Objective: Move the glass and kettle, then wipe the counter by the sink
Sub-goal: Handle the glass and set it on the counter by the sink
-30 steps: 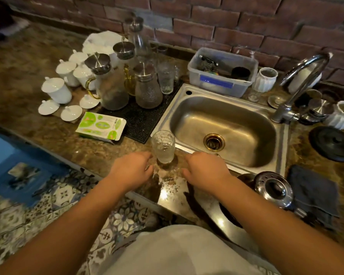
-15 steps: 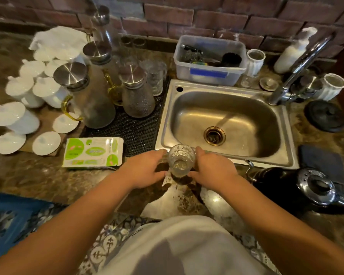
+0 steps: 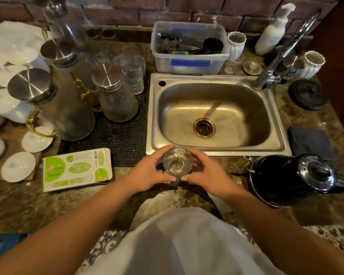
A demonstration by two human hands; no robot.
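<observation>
A clear textured glass [image 3: 177, 163] stands on the brown stone counter [image 3: 48, 205] just in front of the steel sink [image 3: 216, 149]. My left hand [image 3: 147, 173] and my right hand [image 3: 205, 173] cup it from both sides, fingers wrapped around its wall. A black kettle [image 3: 292, 179] with a shiny lid sits on the counter to the right of my right hand, its spout toward the sink. A dark folded cloth [image 3: 310, 141] lies beyond the kettle, at the sink's right edge.
Left of the sink a black mat [image 3: 117, 139] holds glass carafes with steel lids [image 3: 115, 96] and tumblers. A green wipes packet [image 3: 75, 168] lies near my left hand. White cups and lids crowd the far left. A plastic tub [image 3: 189, 62], soap bottle [image 3: 272, 32] and tap [image 3: 282, 54] stand behind the sink.
Both hands have closed in from beside the glass until they wrap it. The view has tilted down and shifted right, bringing the whole kettle into sight.
</observation>
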